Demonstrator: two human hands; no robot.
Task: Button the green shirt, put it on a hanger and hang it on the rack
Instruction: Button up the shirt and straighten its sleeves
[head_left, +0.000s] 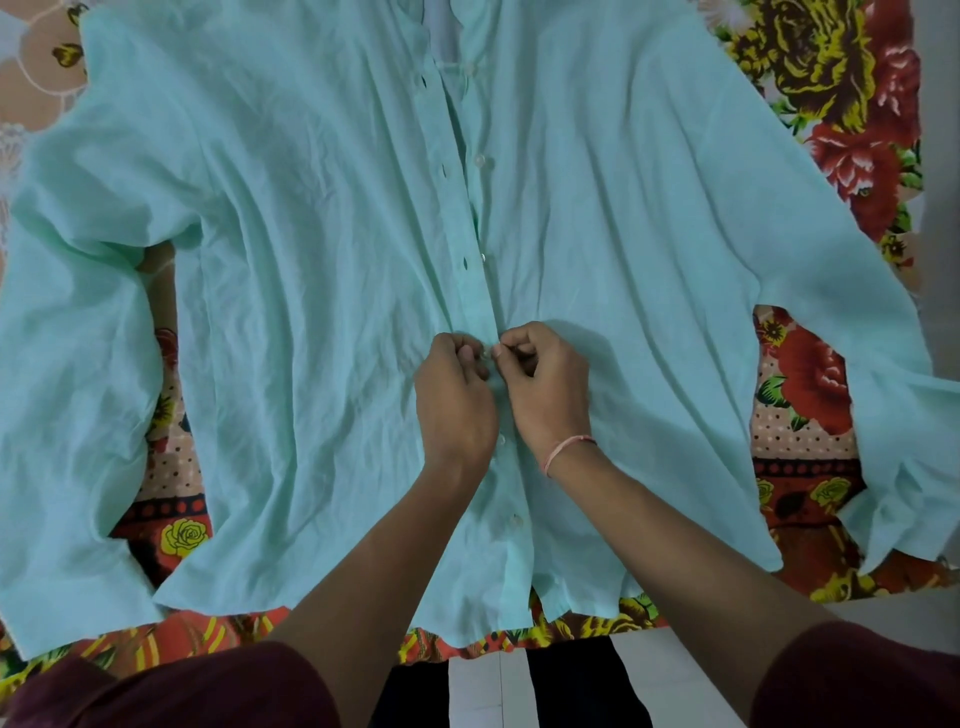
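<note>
The shirt (311, 260) is a pale mint green, thin and much creased. It lies spread flat and front-up on a bed cover (831, 374), with the collar at the far end and the hem at the near edge. Its sleeves (67, 415) are flung out to either side. Along the placket (457, 208) the upper part lies open: small white buttons (479, 160) sit on one edge and dark holes (444, 170) on the other, side by side but not joined. Below the hands two lower buttons (501, 440) show on the closed front. Both hands meet at the middle of the placket, knuckles up and fingers curled in. The left hand (454, 400) pinches the shirt's edge between thumb and fingertips. The right hand (548, 395) pinches the facing edge, and its fingertips touch the left's at a small button (487, 353). Which hand has that button cannot be told. A thin pink thread (569, 448) circles the right wrist, and both forearms come from dark maroon cuffs (182, 691). The cover is printed with red and yellow flowers on an orange and dotted ground. Pale floor (675, 675) shows at the near right.
</note>
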